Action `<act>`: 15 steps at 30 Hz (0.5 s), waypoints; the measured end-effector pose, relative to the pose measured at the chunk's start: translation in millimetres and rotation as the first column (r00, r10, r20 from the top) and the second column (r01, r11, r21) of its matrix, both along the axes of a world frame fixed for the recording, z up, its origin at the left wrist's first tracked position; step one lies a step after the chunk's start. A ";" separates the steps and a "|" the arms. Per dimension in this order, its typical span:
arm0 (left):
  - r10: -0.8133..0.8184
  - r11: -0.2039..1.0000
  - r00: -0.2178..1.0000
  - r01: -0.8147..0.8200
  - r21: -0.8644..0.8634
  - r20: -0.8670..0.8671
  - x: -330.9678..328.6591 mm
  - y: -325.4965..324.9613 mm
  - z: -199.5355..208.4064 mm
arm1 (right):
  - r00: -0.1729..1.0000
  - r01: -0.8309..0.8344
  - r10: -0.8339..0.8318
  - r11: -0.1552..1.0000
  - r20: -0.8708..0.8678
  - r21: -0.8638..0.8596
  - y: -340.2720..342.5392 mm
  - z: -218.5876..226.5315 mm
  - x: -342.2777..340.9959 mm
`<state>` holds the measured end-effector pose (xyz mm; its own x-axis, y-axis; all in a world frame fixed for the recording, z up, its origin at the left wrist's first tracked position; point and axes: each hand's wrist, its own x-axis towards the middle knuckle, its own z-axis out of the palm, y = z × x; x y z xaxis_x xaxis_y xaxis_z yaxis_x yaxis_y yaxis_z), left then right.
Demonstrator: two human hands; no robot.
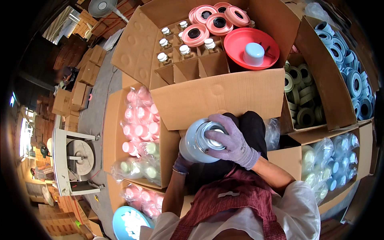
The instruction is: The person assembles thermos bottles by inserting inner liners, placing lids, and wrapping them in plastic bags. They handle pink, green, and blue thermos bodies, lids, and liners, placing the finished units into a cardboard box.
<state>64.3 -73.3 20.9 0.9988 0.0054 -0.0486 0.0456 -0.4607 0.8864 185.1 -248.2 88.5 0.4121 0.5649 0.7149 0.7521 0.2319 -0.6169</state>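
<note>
Over my lap is a light blue bottle (191, 141) with a collar around its neck and a white cap (216, 139) on top, tilted toward the right. My gloved right hand (234, 144) is closed around the cap and collar, thumb and fingers on either side. From below left, my gloved left hand (183, 163) supports the bottle's body; most of its fingers are hidden behind it. Just ahead, an open divided carton (218, 96) holds several white-capped bottles (185, 50), stacked pink rings (196, 35) with black centres, and a red basin (233, 53) with a light blue cup (254, 55) in it.
At left, a carton (170, 160) holds bagged pink and pale green bottles; a blue basin (120, 224) of white caps sits below it. Cartons at right hold green rings (306, 116), blue rings (354, 83) and bagged bottles (340, 152). A white-framed stand (60, 160) is farther left.
</note>
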 end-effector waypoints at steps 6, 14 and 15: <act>-0.032 0.995 0.986 0.017 0.096 0.162 7.7 -1.4 4.9 | 0.972 0.001 -0.017 0.998 -0.235 -0.067 0.8 3.4 -2.9; -0.097 0.923 0.946 -0.032 0.385 0.310 19.4 -19.3 47.1 | 0.950 -0.047 0.008 0.992 -0.314 -0.116 -11.4 28.6 13.0; -0.034 0.939 0.947 -0.079 0.334 0.318 17.7 -17.0 36.8 | 0.954 0.011 -0.044 0.994 -0.295 -0.112 -12.4 29.4 13.2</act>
